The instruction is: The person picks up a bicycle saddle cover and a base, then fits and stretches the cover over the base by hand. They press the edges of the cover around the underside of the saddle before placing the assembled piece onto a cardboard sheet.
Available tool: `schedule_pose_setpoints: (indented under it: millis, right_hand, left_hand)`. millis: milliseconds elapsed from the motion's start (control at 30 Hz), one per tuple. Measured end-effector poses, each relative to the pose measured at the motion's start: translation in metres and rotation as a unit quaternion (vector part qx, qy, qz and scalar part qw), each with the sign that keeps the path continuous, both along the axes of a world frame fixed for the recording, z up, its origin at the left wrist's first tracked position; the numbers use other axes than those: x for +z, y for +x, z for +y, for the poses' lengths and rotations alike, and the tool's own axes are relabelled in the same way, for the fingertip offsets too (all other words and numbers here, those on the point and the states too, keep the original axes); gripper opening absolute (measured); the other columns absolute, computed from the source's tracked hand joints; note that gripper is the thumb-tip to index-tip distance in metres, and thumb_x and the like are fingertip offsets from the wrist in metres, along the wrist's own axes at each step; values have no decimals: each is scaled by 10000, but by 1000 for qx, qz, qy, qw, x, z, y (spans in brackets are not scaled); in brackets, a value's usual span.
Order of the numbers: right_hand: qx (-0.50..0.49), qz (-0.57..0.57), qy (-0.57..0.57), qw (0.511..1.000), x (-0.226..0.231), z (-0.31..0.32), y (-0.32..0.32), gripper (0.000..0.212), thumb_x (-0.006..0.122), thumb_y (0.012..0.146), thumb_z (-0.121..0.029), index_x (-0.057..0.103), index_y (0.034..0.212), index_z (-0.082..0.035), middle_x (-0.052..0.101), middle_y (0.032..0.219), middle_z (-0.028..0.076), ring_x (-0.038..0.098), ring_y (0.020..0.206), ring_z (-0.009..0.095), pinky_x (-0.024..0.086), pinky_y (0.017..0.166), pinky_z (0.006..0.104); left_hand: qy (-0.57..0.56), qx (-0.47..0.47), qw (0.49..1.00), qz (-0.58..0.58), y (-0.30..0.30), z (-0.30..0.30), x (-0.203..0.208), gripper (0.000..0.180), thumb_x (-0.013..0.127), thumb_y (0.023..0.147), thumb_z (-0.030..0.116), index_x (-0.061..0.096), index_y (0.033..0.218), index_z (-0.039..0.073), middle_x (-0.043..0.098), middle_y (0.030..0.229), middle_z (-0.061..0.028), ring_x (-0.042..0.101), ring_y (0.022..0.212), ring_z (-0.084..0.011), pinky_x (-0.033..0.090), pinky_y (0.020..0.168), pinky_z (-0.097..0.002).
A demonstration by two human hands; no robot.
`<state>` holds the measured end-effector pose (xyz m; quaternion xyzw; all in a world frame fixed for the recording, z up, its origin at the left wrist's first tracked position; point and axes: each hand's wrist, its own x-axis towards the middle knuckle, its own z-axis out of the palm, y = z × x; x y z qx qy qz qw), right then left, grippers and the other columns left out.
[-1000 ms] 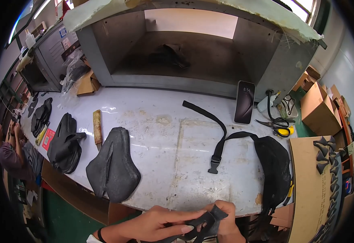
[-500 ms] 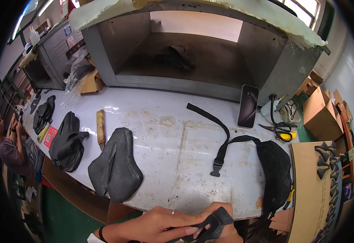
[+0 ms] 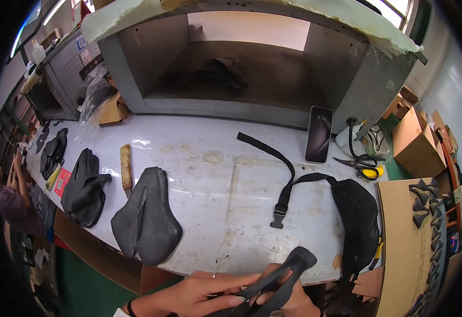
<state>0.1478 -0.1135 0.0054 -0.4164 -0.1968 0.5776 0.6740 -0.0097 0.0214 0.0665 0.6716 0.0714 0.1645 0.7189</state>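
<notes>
At the table's near edge, both my hands hold a black, flexible saddle cover with a narrow rounded end (image 3: 302, 258) and folded edges. My left hand (image 3: 202, 296) pinches its edge from the left, with a ring on one finger. My right hand (image 3: 294, 298) wraps round it from the right, its fingers partly hidden behind the cover. The lower part of the cover runs out of view. To the left of my hands, dark grey saddle-shaped pieces (image 3: 157, 227) lie stacked on the table, beside a worn wooden handle (image 3: 126, 164).
A black waist bag (image 3: 353, 222) with its buckled strap lies at right, near scissors (image 3: 367, 168) and an upright phone (image 3: 319, 134). More black covers (image 3: 86, 193) lie at left. A grey metal box (image 3: 231, 108) stands behind. Another person (image 3: 17, 201) is at far left.
The saddle cover's narrow end has risen and now points up and to the right, showing more of its length. My left hand's fingers have straightened along it. The whole view has shifted slightly.
</notes>
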Motion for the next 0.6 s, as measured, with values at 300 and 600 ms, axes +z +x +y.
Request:
schedule_pose_setpoints:
  millis: [300,600]
  right_hand:
    - [38,24,-124,991,14,1,-3,316,810,597,21,593,827,5,660,746,101,649,694,176,494,626,279]
    - [-115,20,-125,985,-1,-18,-11,493,702,818,-468,636,803,21,644,736,89,623,674,172,479,589,295]
  left_hand:
    - [-56,-25,997,41,-2,1,0,419,564,923,76,499,1326,-17,489,673,-2,395,577,-60,330,522,-225]
    - [89,-17,996,12,1,-1,4,376,597,899,63,558,1263,-22,620,784,-134,591,650,-192,452,597,-290]
